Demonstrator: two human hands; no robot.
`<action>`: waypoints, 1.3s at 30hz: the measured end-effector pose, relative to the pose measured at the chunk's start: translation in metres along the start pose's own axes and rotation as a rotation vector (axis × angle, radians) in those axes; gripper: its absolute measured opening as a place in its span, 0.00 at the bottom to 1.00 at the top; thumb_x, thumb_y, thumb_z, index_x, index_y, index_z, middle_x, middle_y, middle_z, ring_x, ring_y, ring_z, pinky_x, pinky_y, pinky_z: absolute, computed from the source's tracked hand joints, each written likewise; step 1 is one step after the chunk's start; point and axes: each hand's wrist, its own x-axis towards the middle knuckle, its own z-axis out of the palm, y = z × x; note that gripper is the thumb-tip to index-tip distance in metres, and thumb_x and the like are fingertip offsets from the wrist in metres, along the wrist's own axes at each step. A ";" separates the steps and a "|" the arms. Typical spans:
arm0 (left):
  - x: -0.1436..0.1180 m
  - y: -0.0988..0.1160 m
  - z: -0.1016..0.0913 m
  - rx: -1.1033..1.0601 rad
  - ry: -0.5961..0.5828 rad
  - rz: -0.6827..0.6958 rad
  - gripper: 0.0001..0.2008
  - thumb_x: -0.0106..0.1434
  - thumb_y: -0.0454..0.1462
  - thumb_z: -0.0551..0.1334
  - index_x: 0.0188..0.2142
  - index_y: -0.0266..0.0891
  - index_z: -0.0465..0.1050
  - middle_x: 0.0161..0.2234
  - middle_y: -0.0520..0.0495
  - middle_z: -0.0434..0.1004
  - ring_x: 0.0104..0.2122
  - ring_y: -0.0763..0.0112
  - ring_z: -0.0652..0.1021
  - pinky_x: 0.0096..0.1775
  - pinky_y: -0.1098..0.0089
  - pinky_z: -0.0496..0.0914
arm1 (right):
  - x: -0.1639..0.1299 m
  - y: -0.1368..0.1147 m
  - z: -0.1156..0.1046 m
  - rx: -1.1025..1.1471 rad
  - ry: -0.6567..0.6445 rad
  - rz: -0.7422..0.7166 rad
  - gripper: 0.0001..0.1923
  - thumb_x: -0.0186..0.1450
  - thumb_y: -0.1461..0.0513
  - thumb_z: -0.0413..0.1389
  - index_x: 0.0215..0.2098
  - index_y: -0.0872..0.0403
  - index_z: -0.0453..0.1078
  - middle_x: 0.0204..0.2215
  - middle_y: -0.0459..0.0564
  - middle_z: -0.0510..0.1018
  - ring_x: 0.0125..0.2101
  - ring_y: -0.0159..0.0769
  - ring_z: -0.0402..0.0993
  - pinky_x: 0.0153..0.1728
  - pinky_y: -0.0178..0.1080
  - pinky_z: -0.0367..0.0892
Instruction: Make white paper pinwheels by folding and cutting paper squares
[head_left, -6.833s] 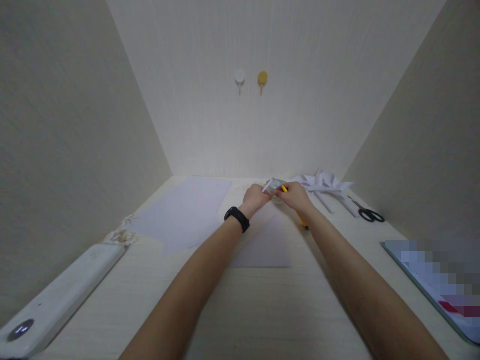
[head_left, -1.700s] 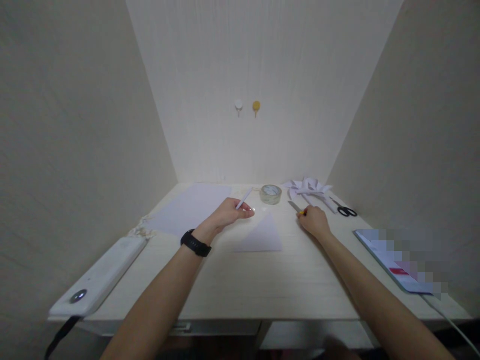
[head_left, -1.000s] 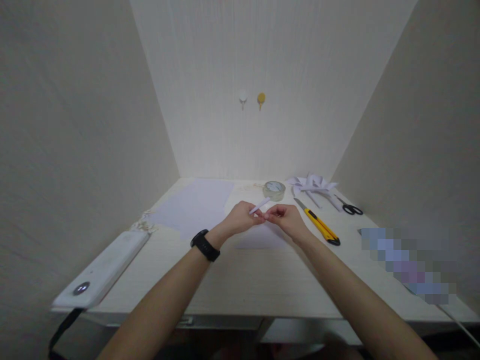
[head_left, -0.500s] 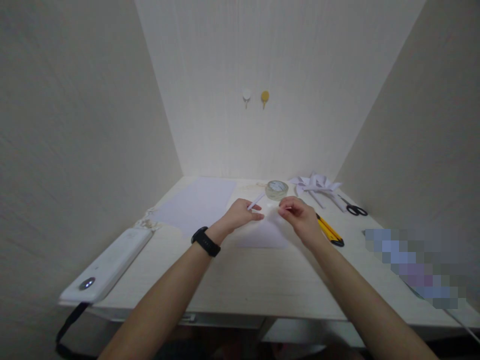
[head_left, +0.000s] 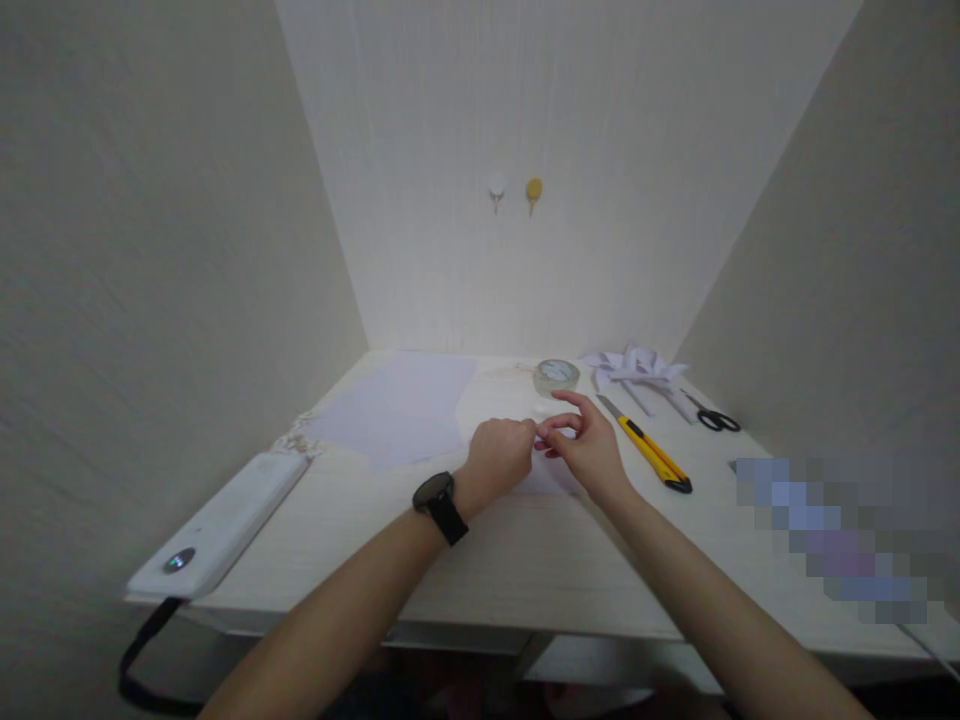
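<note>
Two hands met fingertip to fingertip over small paper sheet, left hand curled, right hand pinching, contents unclear, tape roll just beyond fingers, yellow knife right of them on worktop

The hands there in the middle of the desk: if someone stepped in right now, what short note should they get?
Left hand: closed, knuckles up; what it grips is hidden.
Right hand: fingertips pinched against the left hand's, over a small white sheet.
Tape roll stands just behind the hands; yellow knife lies to their right, blade out; scissors and folded paper shapes further back.
Done: some paper shapes folded.
Left: whatever the fingers are joining; not visible.
</note>
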 end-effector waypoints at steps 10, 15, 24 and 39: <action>0.004 -0.017 -0.011 -0.285 -0.045 0.099 0.15 0.61 0.46 0.63 0.39 0.38 0.78 0.31 0.43 0.81 0.34 0.60 0.79 0.36 0.67 0.68 | 0.006 0.005 -0.016 0.007 0.021 -0.007 0.31 0.48 0.55 0.68 0.49 0.52 0.65 0.23 0.44 0.80 0.22 0.38 0.78 0.29 0.41 0.75; 0.012 -0.038 -0.015 -0.768 -0.223 0.047 0.21 0.67 0.46 0.54 0.31 0.34 0.80 0.24 0.46 0.78 0.20 0.75 0.71 0.28 0.73 0.65 | 0.009 0.006 -0.024 0.040 -0.004 -0.058 0.31 0.48 0.54 0.69 0.47 0.52 0.67 0.25 0.45 0.81 0.25 0.39 0.78 0.32 0.43 0.76; 0.015 -0.041 -0.007 -0.874 -0.168 -0.017 0.16 0.63 0.43 0.60 0.32 0.33 0.82 0.22 0.48 0.76 0.21 0.76 0.66 0.27 0.74 0.59 | 0.011 0.012 -0.027 -0.032 -0.054 -0.142 0.24 0.50 0.53 0.68 0.43 0.51 0.72 0.28 0.48 0.81 0.32 0.41 0.79 0.40 0.46 0.74; 0.015 -0.031 -0.006 -0.687 -0.118 0.007 0.13 0.63 0.40 0.60 0.30 0.37 0.83 0.21 0.50 0.76 0.23 0.74 0.69 0.29 0.73 0.59 | 0.013 0.016 -0.031 -0.188 -0.094 -0.159 0.09 0.52 0.54 0.66 0.25 0.50 0.77 0.44 0.53 0.80 0.47 0.46 0.74 0.55 0.53 0.61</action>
